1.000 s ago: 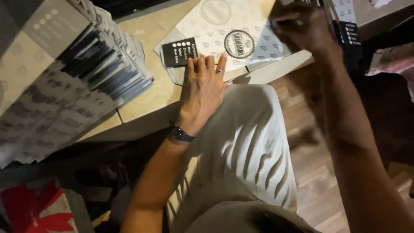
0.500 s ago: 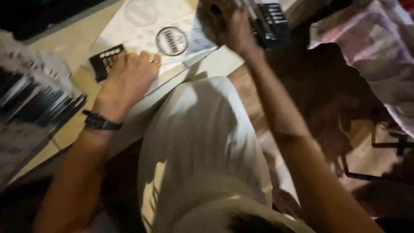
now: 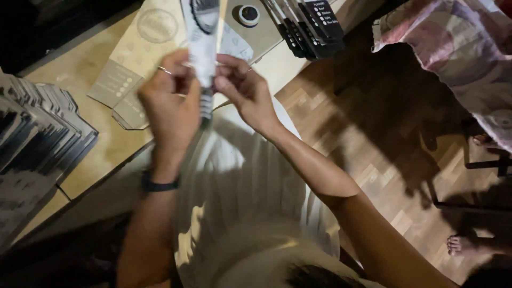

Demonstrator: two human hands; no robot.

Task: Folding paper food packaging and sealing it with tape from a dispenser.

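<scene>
Since the earlier view, the left hand (image 3: pixel 170 101) has lifted off the table (image 3: pixel 114 146), where it lay flat on a printed sheet, and the right hand (image 3: pixel 242 88) has come in from the far stack of packets to meet it; the two now pinch a narrow white paper packet with a dark printed band (image 3: pixel 204 50) between them, held upright above the table's near edge and over the person's pale-clothed lap. Both hands are closed on the packet, the left from its left side, the right from its right, fingertips pressed to its lower half. Judging from this, the packet has gone from lying with the others to being worked in the air, perhaps folded or sealed. Beneath the hands a flat tan kraft-paper pouch with a round stamp (image 3: pixel 138 58) lies on the table. A small round black-and-white container (image 3: pixel 248 15) sits near the far edge, a fan of black printed cards (image 3: pixel 309 24) at the far right corner, and a stack of grey packets (image 3: pixel 37 133) along the left edge.
</scene>
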